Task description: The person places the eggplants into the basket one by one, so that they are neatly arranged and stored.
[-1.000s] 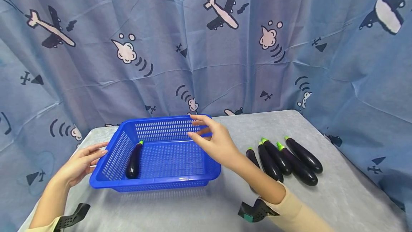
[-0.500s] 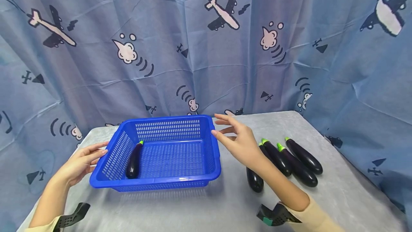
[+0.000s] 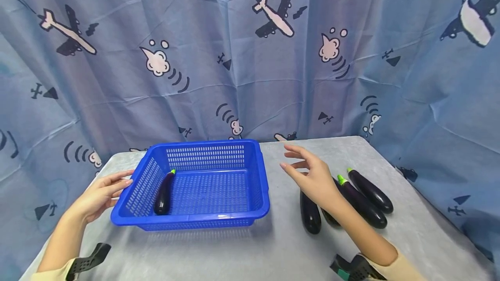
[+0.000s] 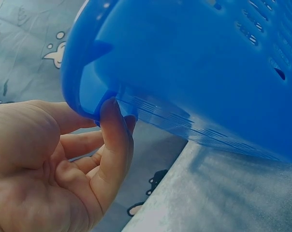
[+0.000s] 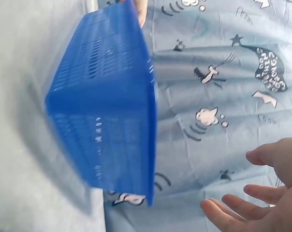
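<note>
R hand (image 3: 312, 179) moved away from blue bskt (image 3: 190, 219), nr eggplants (image 3: 361, 205)

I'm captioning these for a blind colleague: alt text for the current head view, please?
A person's left hand grips the left side of a blue basket with one eggplant inside; the right hand hovers, empty, to its right, partly hiding more eggplants on a gray table. A blue airplane-print curtain hangs behind.
</note>
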The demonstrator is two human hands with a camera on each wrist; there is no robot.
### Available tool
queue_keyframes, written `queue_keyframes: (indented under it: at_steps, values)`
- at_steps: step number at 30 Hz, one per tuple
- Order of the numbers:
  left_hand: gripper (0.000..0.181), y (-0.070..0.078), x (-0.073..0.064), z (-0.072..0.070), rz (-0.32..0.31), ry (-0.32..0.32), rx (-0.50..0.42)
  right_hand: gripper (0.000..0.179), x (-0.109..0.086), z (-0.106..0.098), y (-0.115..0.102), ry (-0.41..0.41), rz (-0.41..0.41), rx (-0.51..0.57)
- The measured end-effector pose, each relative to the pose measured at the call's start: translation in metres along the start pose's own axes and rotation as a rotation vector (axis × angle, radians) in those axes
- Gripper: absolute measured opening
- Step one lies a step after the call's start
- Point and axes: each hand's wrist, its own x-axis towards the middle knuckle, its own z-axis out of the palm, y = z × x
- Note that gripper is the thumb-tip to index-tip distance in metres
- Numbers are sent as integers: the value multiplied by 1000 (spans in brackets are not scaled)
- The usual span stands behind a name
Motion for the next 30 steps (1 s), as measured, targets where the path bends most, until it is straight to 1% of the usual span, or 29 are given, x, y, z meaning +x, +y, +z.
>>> queue_keyframes:
  at_steps: [4, 11, 19, 25, 30]
  values:
    - [28, 0, 0, 0, 6, -5, -24, 49, -4, -6, 15, -15, 53, -52]
    - [28, 1, -1, 0, 5, -3, -30, 52, -6, -12, 39, -49, 101, -104]
    - [29, 3, -1, 1, 11, -1, -28, 54, -5, -15, 52, -99, 119, -147]
    - [38, 4, -1, 1, 0, 10, 1, 53, -5, -14, 63, -141, 126, -177]
    - [40, 4, -1, 2, 9, 5, -1, 55, -8, -12, 70, -183, 165, -202]
